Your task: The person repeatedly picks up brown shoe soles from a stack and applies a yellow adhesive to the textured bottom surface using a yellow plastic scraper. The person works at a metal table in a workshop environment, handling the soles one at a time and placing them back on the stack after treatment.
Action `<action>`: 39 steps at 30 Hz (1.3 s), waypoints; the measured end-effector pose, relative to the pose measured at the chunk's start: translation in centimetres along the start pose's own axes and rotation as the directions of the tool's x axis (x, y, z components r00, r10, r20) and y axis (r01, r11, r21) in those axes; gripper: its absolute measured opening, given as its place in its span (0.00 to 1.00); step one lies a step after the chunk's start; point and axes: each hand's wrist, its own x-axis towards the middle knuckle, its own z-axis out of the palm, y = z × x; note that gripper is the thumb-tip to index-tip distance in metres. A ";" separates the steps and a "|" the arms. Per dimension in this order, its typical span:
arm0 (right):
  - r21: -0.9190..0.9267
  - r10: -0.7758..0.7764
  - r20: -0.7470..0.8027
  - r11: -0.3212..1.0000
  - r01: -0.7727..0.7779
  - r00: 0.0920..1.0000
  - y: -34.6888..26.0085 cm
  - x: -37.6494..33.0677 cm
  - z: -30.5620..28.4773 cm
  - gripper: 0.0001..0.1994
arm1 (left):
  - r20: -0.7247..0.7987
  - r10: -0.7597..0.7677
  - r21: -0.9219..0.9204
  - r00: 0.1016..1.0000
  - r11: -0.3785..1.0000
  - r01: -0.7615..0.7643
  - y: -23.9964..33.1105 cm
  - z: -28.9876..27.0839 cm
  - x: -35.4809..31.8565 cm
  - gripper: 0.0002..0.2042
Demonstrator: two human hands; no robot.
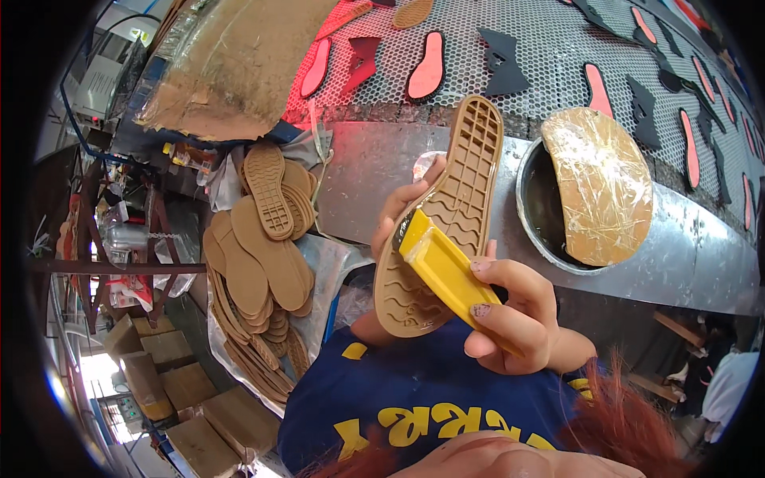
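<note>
- Tan sole [460, 195]: left of the metal pot [523, 211], gripped by left hand [398, 209].
- Right hand [522, 315]: pinching yellow tool [446, 267], tip at sole's edge.
- Apparent step: edge-working; next move calls for steady support.

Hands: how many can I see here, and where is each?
2. The left hand grips the tan sole, which partly hides it; the right hand holds a yellow tool over the sole.
</note>
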 end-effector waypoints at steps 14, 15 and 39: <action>0.152 -0.031 0.138 0.988 0.010 0.990 -1.1 0.2 -0.9 0.18 | 0.331 0.108 0.358 0.938 0.905 -0.230 -2.1 -0.8 0.8 0.30; 0.156 -0.047 0.166 0.988 0.020 0.985 -1.1 0.3 -1.0 0.18 | 0.315 0.080 0.312 0.946 0.932 -0.183 -2.1 -0.6 0.7 0.29; 0.337 0.158 0.146 0.920 -0.199 0.977 -0.1 0.4 -1.8 0.09 | 0.349 -0.251 0.257 0.903 0.952 0.165 -1.6 -2.2 0.4 0.39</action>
